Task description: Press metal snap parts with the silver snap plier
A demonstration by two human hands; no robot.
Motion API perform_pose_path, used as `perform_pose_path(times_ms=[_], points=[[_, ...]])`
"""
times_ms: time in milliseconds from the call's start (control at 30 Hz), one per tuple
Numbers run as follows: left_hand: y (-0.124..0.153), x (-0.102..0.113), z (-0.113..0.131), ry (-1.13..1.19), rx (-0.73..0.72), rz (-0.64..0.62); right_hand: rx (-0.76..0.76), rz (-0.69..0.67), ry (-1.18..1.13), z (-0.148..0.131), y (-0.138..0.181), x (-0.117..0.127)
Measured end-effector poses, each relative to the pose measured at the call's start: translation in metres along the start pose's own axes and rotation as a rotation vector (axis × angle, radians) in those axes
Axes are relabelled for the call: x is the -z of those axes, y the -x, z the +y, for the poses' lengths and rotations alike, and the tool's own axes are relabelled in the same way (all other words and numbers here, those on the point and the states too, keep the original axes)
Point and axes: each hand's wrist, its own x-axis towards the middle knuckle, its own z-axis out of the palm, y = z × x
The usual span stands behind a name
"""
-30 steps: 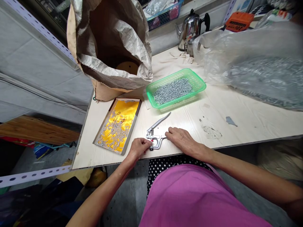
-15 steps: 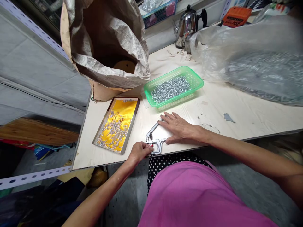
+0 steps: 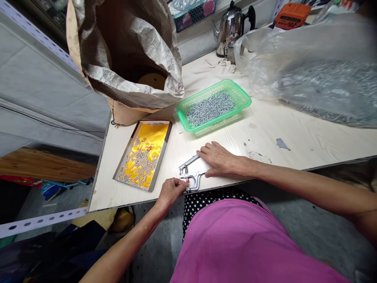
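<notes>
A small metal hand press tool [image 3: 190, 171] lies near the table's front edge. My right hand [image 3: 216, 158] lies over its long handle, fingers curled down on the lever. My left hand [image 3: 171, 189] is pinched at the tool's jaw, holding something too small to make out. To the left lies a flat tray with a yellow lining [image 3: 160, 151] strewn with several small metal pieces. Behind the tool stands a green plastic basket [image 3: 243, 103] full of similar silver pieces.
A big open paper sack [image 3: 126, 59] stands at the back left. A large clear plastic bag of metal parts [image 3: 312, 74] fills the right. A steel kettle [image 3: 228, 27] and a blue basket [image 3: 191, 13] are at the back. The table edge [image 3: 123, 202] runs by my lap.
My right hand moved from beside the tool's base up onto its raised handle and pushed it down, so the lever is now lower. My left hand stayed at the jaw.
</notes>
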Motion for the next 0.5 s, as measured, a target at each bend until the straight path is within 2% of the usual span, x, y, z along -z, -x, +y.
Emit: perform_pose_path(times_ms=[67, 133, 200, 333, 500], points=[[0.007, 0.000, 0.004, -0.139, -0.097, 0.130, -0.005, -0.020, 0.001, -0.003, 0.002, 0.003], [0.013, -0.001, 0.013, -0.269, -0.258, 0.278, -0.007, -0.026, -0.007, -0.007, 0.004, 0.005], [0.013, -0.003, 0.024, -0.382, -0.425, 0.341, -0.005, -0.017, -0.010, -0.009, 0.004, 0.006], [-0.006, -0.011, 0.046, -0.576, -0.643, 0.235, -0.011, -0.027, -0.018, -0.012, 0.003, 0.003], [-0.028, -0.011, 0.063, -0.722, -0.654, 0.088, -0.066, 0.007, -0.039, -0.007, 0.010, -0.004]])
